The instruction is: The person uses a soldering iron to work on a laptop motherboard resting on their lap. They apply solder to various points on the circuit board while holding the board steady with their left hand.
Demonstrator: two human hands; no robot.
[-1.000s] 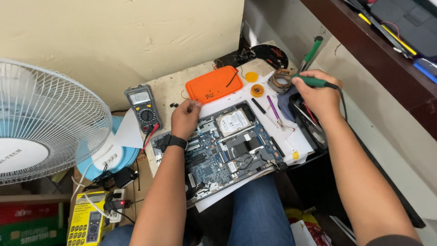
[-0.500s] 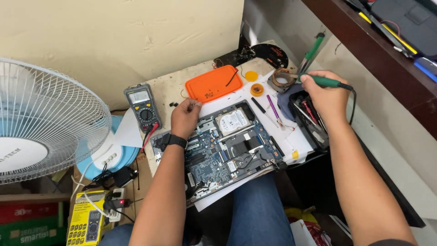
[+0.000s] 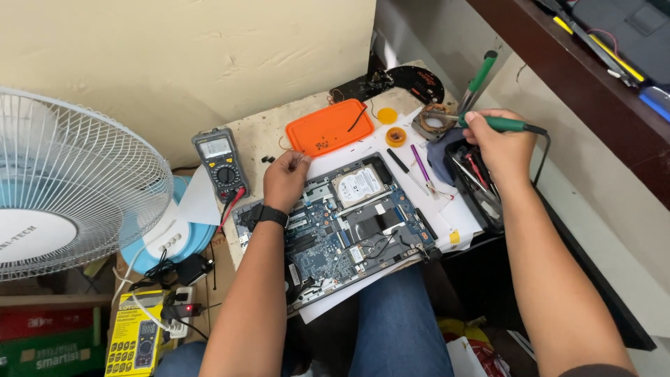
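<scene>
Two hands: right hand (image 3: 504, 150) grips slim green-handled soldering iron (image 3: 508, 125).

Single head-worn view, looking steeply down and forward, close over lap and cluttered table (image 3: 265, 136), wall behind

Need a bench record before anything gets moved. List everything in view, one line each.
laptop board: one, blue-grey, opened up on the lap
hard drive: one, silver, in the laptop
tray: one, orange, behind the laptop
meter: one, grey and black, left of the tray
fan: one, white, far left
solder reel: one, yellow, right of the tray
tool tray: one, black, far right
soldering iron: one, green handle, in the right hand
left hand: on the laptop's back edge
right hand: above the tool tray
</scene>
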